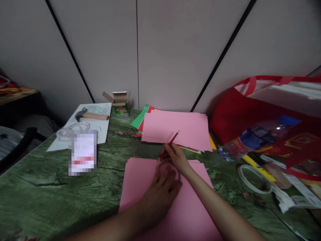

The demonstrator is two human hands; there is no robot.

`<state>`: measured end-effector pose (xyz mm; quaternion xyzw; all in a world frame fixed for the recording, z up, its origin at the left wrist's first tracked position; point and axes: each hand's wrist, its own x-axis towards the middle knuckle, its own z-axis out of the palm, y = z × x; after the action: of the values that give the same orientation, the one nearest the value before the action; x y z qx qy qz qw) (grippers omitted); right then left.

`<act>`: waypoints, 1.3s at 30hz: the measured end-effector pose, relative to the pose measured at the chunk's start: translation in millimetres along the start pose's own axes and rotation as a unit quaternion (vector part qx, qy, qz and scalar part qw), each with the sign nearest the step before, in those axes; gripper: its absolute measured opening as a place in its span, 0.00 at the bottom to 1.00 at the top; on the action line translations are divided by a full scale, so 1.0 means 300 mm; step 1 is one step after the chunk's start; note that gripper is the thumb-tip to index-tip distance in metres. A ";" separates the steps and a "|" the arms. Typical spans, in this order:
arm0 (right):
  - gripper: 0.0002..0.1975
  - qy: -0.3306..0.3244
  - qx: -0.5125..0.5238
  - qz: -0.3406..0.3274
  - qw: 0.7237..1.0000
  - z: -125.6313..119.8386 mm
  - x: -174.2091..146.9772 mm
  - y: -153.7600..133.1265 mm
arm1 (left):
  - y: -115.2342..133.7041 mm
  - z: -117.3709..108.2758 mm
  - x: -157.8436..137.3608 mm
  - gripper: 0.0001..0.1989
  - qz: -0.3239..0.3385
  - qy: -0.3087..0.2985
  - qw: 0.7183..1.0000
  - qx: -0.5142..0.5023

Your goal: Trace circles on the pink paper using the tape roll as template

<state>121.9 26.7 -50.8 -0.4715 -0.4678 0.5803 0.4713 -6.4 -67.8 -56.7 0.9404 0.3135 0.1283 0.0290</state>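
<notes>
Pink paper sheets (pixel 136 187) lie stacked in front of me on the green table. On their upper part rests a thin grey ring (pixel 180 174), partly covered by my fingers. My left hand (pixel 160 189) grips the ring from above and presses it onto the paper, fingers around its edge. Held in my right hand (pixel 177 156) is a red pencil (pixel 173 139), tilted, its pale end pointing up and right. The pencil's point is down by the ring's far left edge, close to the paper's top edge. Any drawn line is too faint to make out.
Behind lies another pink stack (pixel 175 125) over coloured sheets. At left are a hammer (pixel 95 116), beads (pixel 75 129), a blurred white packet-like object (pixel 84 152) and an open small box (pixel 121 107). At right stand a bottle (pixel 258 137), tape roll (pixel 254 180) and red bag (pixel 230 110).
</notes>
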 end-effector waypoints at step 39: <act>0.10 -0.155 -0.303 -0.147 0.929 0.029 -0.063 -0.054 | 0.004 0.018 0.016 0.24 0.013 0.011 1.000 -0.015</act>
<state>117.0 9.0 -31.6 -0.4218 -0.7527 0.4009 0.3078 -0.6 -65.6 -60.6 0.9424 0.2999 0.1433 0.0380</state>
